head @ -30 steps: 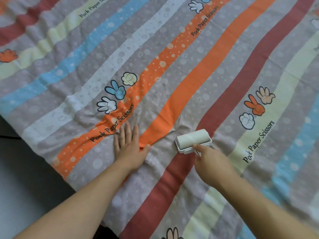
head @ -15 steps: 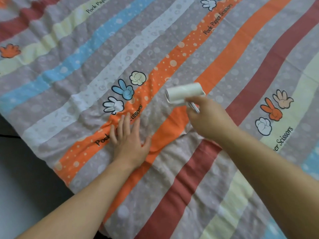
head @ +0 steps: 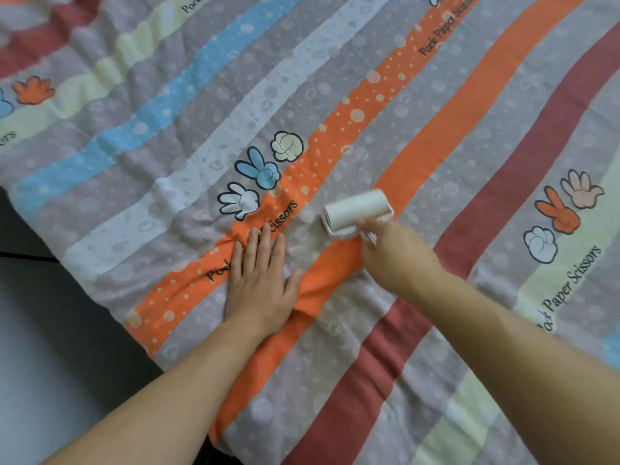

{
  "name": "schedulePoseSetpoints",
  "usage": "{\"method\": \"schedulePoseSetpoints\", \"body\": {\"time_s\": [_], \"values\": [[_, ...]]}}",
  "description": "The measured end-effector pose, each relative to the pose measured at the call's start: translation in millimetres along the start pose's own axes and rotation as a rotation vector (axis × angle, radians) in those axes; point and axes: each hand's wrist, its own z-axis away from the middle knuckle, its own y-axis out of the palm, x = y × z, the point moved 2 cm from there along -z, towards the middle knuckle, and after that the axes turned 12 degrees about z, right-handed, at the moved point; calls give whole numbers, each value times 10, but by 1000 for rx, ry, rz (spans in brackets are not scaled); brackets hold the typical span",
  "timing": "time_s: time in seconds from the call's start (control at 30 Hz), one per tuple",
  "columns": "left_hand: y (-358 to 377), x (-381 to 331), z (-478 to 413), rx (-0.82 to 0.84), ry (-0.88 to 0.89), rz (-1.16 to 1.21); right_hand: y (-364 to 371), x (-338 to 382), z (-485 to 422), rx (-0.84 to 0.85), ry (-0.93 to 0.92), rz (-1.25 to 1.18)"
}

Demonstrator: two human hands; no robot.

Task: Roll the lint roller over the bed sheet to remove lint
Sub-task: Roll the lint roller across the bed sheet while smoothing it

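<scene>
Right hand fingers: curled round the handle of the lint roller (head: pixel 357 211), holding it; the right hand (head: pixel 394 253) is blurred, so single fingers cannot be told apart.
Lint roller: white drum just beyond the right hand's fingers, lying across a grey stripe and touching the bed sheet (head: pixel 436 380), with its white frame on the near side.
Left hand fingers: straight and close together, thumb spread to the side, holding nothing; the left hand (head: pixel 260 283) lies palm down, flat on the sheet.
Between the hands: a plain orange stripe (head: pixel 446 129) runs from under the left thumb, past the roller and off to the far right.
Under the left fingertips: a dotted orange stripe with the printed words "Pock Paper Scissors", partly covered by the fingers.
Just beyond the left fingertips: three cartoon hand prints (head: pixel 261 176), white, blue and cream.
Right of the right hand: a dark red stripe (head: pixel 523 182), then a further trio of hand prints.
Left of the left forearm: the sheet's edge and the grey floor (head: pixel 50 347).
</scene>
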Motion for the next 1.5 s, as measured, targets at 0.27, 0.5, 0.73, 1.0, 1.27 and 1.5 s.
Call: {"method": "schedulePoseSetpoints", "body": {"time_s": [0.27,0.5,0.73,1.0,1.27,1.5], "values": [[34,-44,198,75,-16,-14,285,-377,991,127,75,69],[-20,-97,571,228,-14,82,-69,-493,1212,305,53,123],[-278,148,589,52,-73,37,-424,249,394,-26,-103,-117],[-203,311,705,-43,-102,33,49,1018,-469,-48,-144,19],[-205,342,785,19,-112,-45,352,444,584,92,-90,71],[-208,282,897,43,-133,-12,425,-17,1382,252,-1,105]]}}
